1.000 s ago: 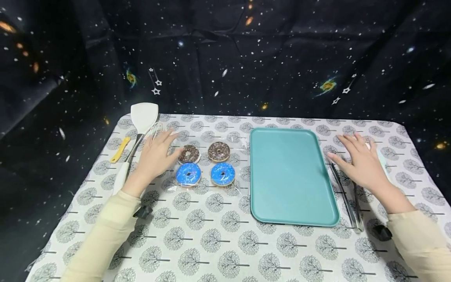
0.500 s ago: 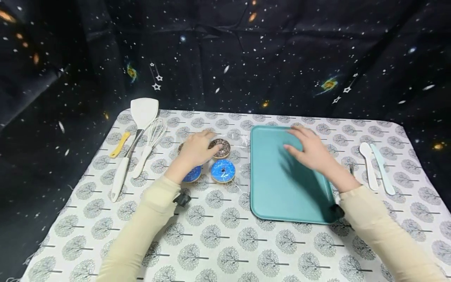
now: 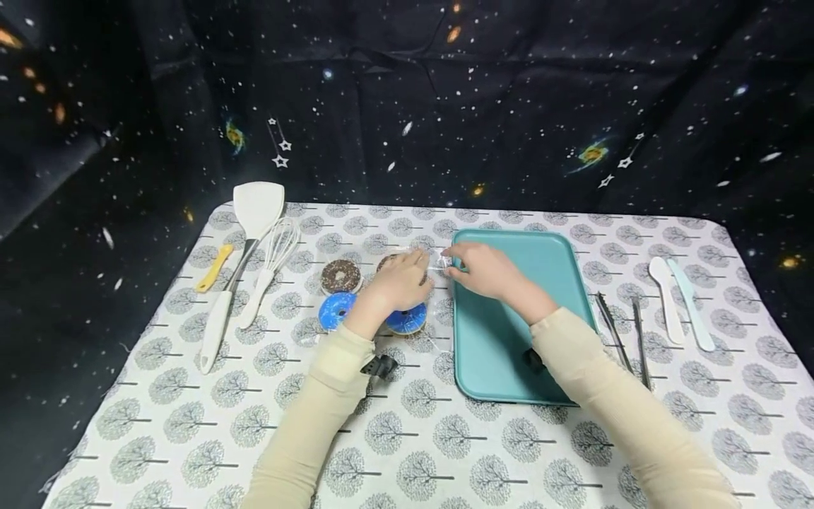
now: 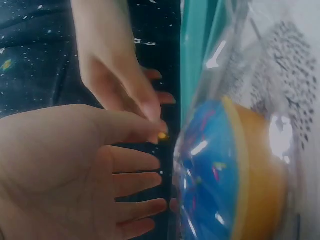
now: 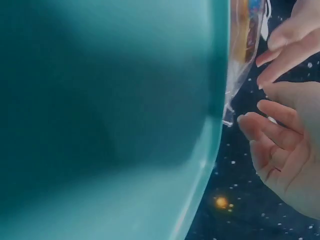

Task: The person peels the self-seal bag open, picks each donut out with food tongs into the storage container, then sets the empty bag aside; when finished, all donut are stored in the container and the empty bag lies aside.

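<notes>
Pretty much everything hangs on the far corner (image 3: 440, 261) of the bag (image 3: 367, 274), the one next to the tray (image 3: 492, 360), imo. The bag's clear, lies flat on the cloth (image 3: 420, 431) just left of the tray, and has four donuts (image 3: 332, 272) in it, two brown at the back, two blue in front. Its long axis seems to run side to side, though the plastic edges are hard to make out. The tray's long axis goes front to back.

The right hand (image 3: 486, 272) is the nearer one to that corner. It comes in over the tray with the fingertips aimed left, so the corner is just off their tips. Fingers look loosely bent, thumb and index apart, nothing pinched as far as the right wrist view shows; it looks like a small gap to the plastic.

The left hand (image 3: 399, 286) is over the right-hand pair of donuts, fingers spread and fairly straight, thumb out, not gripping anything. The bag is below it, and that corner is off to the right of its fingers. Can't tell if any fingertip actually touches plastic.
</notes>
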`<state>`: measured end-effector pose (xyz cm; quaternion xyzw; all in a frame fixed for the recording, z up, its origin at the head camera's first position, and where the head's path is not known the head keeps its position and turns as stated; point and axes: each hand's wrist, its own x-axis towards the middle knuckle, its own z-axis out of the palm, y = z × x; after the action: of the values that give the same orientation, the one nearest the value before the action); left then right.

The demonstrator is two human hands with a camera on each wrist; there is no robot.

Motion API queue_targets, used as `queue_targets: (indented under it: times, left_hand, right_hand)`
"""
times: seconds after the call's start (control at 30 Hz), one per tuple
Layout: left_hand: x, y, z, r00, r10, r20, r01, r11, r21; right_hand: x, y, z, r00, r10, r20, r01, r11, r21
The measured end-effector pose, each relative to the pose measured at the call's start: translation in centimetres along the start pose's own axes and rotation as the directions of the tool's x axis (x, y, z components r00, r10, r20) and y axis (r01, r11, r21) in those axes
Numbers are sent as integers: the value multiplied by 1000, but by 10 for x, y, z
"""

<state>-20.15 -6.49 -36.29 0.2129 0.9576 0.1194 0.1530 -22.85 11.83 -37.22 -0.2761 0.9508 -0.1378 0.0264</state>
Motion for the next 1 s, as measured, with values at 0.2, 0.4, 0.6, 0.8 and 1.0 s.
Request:
queue_targets:
  times: [0.2, 0.4, 0.6, 0.8, 1.0]
  left_hand:
    - [-4, 6, -3, 997, -16, 74, 15, 1000, 18]
    - [-7, 6, -5, 989, 2, 145, -6, 1000, 22]
    - [-9, 2, -3, 984, 3, 176, -2, 1000, -8]
    - [-7, -3, -1, 984, 16, 179, -13, 1000, -21]
    - [-5, -4, -1, 983, 23, 181, -18, 999, -29]
  right_hand:
    - [19, 1, 4, 997, 69, -30, -65, 992, 111]
    - [36, -4, 9, 997, 73, -11, -71, 988, 137]
    - [53, -4, 26, 998, 67, -11, -65, 989, 131]
    - [59, -7, 29, 987, 156, -29, -150, 979, 137]
    - [59, -9, 26, 980, 198, -29, -193, 974, 117]
